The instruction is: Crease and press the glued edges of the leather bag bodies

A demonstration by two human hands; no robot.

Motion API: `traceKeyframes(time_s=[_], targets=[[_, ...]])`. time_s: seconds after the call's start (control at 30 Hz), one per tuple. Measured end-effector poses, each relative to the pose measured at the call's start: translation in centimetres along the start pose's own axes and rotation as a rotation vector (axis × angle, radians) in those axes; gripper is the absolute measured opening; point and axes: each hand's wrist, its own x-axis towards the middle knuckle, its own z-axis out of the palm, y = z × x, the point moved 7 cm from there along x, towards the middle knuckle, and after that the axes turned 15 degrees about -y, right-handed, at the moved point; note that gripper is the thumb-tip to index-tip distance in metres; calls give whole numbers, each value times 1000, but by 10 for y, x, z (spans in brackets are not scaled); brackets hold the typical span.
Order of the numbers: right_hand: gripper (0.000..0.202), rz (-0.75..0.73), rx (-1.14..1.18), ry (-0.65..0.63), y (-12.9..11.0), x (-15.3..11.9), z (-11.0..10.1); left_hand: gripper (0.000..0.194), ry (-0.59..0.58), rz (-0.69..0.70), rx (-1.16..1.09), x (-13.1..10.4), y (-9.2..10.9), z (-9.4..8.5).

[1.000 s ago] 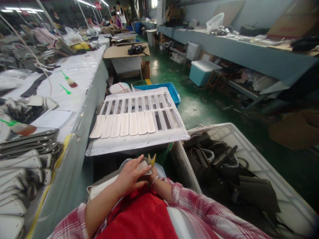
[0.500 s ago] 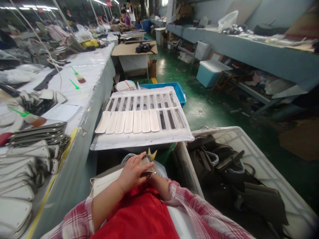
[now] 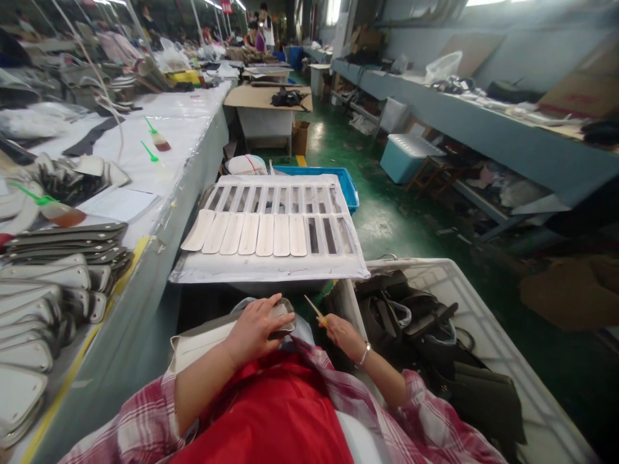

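Across my lap lies a dark grey bag piece (image 3: pixel 206 345) with a pale inner face and a stitched line. My left hand (image 3: pixel 258 325) is closed over its far end, fingers curled on the edge, the thumb side partly hidden. My right hand (image 3: pixel 344 336), to the right and apart from the piece, grips slim yellow thread snips (image 3: pixel 316 310), whose tip points up and left. In front stands a white slotted rack (image 3: pixel 271 267) with several cream strips (image 3: pixel 248 235) lying side by side on its near row.
At right, a white crate (image 3: pixel 428 265) holds dark bags (image 3: pixel 411 322). The left table (image 3: pixel 169 161) carries stacked pale panels (image 3: pixel 24 354) and glue bottles (image 3: pixel 60 214). A blue bin (image 3: pixel 345 187) stands behind the rack; people work far back.
My right hand has moved from beside my left hand out to the right, carrying the yellow thread snips. My left hand stays on the bag piece. The view has tilted slightly upward.
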Motion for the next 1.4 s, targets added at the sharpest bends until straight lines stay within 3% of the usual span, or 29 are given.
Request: traceKeyframes(time_s=[0.07, 0.17, 0.27, 0.37, 0.6, 1.13, 1.27, 1.4], targets=[[39, -17, -164, 6, -13, -11, -8, 50, 0, 3, -6, -1, 1, -2], [40, 30, -336, -146, -33, -11, 2, 51, 3, 0, -11, -2, 1, -4], [36, 125, -228, -377, -42, -3, 21, 49, 8, 3, -17, -3, 0, -4], [33, 198, -36, -500, -46, 4, 31, 47, 13, 8, -26, -2, -2, -1], [27, 141, -68, -502, -61, 14, 28, 48, -8, 13, -44, -1, -8, 3], [27, 221, -108, -567, -67, 20, 32, 42, -15, 27, -50, -3, -11, 1], [28, 183, -262, -614, -69, 26, 30, 39, -2, 41, -42, -4, -9, -1], [28, 69, -470, -575, -75, 38, 23, 41, -4, 29, -34, -4, -9, 1]])
